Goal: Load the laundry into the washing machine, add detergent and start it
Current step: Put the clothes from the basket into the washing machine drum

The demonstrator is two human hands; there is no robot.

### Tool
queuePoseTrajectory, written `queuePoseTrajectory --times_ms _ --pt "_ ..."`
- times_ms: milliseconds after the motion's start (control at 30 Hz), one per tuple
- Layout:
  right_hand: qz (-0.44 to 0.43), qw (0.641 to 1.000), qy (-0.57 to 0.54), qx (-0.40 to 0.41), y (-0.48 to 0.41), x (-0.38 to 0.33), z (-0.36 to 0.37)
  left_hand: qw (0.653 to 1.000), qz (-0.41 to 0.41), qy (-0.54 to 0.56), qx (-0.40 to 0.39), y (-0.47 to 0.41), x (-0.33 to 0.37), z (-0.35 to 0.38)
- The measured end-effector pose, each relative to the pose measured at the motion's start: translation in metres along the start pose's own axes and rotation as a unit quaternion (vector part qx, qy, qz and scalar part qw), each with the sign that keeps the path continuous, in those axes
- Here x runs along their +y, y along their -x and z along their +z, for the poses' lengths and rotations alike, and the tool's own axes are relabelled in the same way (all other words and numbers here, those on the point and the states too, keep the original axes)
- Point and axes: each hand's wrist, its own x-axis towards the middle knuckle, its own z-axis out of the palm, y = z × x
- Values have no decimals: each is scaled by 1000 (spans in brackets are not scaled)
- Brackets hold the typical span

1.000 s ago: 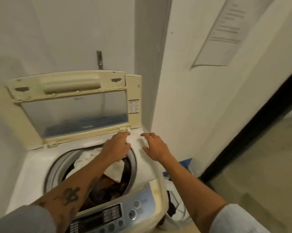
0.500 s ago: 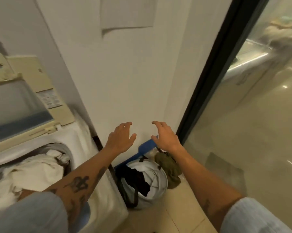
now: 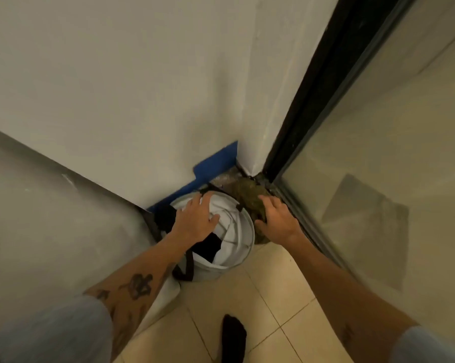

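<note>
Left hand (image 3: 194, 222) is lying spread on white laundry (image 3: 231, 221). Right hand (image 3: 276, 218) is touching olive garment (image 3: 247, 195). Neither grip is closing. Cloth is looking soft and light, so bunch handfuls.

Dim warm light; soft, edge-warped

The one head-worn camera is pointing steeply down into the corner where the white wall (image 3: 116, 87) is meeting the black door frame (image 3: 312, 100), hanging close above the laundry basket (image 3: 247, 248).
</note>
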Motion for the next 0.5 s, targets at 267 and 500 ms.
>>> queuePoseTrajectory --times_ms 267,500 --pt "34 999 12 -29 -92 92 114 997 37 42 -53 -136 13 131" --pt "81 997 5 14 -173 150 188 996 49 41 -65 -220 13 228"
